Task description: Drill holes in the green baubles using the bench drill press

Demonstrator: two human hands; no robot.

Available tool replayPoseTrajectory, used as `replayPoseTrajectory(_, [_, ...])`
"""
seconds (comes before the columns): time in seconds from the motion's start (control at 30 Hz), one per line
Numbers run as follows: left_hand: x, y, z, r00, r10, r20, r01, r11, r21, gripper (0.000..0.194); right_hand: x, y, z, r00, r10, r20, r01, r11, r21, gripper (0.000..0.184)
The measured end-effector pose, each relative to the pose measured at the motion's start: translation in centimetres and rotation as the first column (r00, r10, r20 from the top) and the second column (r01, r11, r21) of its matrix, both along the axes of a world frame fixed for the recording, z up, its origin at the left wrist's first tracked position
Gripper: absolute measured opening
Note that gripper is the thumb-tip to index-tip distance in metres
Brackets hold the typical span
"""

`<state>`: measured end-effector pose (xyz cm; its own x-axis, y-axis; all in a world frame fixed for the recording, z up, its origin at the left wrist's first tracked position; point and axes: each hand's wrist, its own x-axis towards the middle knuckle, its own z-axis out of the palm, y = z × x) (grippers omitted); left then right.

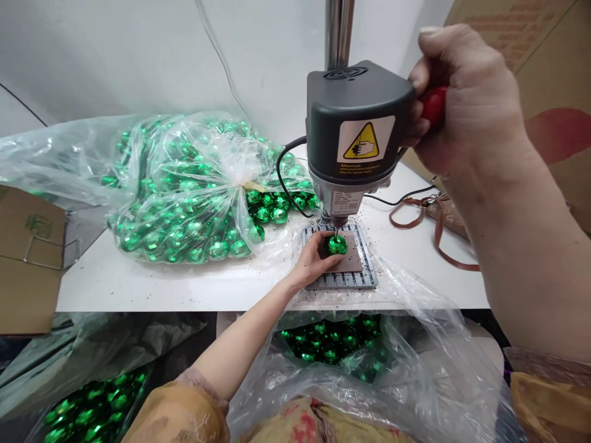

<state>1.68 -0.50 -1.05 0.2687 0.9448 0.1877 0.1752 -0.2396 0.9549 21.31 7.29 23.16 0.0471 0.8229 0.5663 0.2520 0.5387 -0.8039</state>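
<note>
Steady below, measured above

Through the head view I have my left grip [310, 261] pinching a shiny green faceted ball [338, 246] between thumb and fingers, and my right grip [480, 101] wrapped around a glossy red knob [434, 106] beside a boxy dark grey drill head [325, 135]. The ball sits over a flat brown square board [354, 259], right under a thin metal drill bit [337, 232]; the tip meets the ball's top or very nearly, and I cannot tell whether it has gone in.

To do this well, I judge that my fingertips belong low on the ball's sides, clear of the bit, squeezing enough to stop it spinning but not enough to dent what may be a thin shell. The bit should bear straight down on the top centre, since a glancing touch could skid on the facets. The knob wants slow, even pressure.

Beneath the board is a grey slotted metal base plate [368, 279], with dark specks [362, 221] scattered around it on the white tabletop [184, 289]. To its left, a gathered clear plastic bag [231, 160] bulges with more green balls [279, 215]; to its right lies a brown leather strap [457, 264]. Below the near edge, a clear plastic sheet [425, 375] drapes by further green balls [330, 352]. A plain pale wall [138, 55] stands behind, with brown cardboard [32, 277] at the far left and a printed brown carton [545, 74] at the right.
</note>
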Motion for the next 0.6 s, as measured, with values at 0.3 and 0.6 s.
replayPoseTrajectory(0.3, [0.1,-0.1,-0.6,1.000,0.019,0.014,-0.020,1.000,0.014,0.059,-1.0,-3.1,-0.2,0.937,0.141,-0.319,-0.210,0.959,-0.192,0.045])
replayPoseTrajectory(0.6, [-0.1,0.0,-1.2,1.000,0.026,0.003,-0.026,0.999,0.035,0.059,-1.9,-6.6,-4.0,0.888,0.250,-0.385,-0.107,0.928,0.356,0.053])
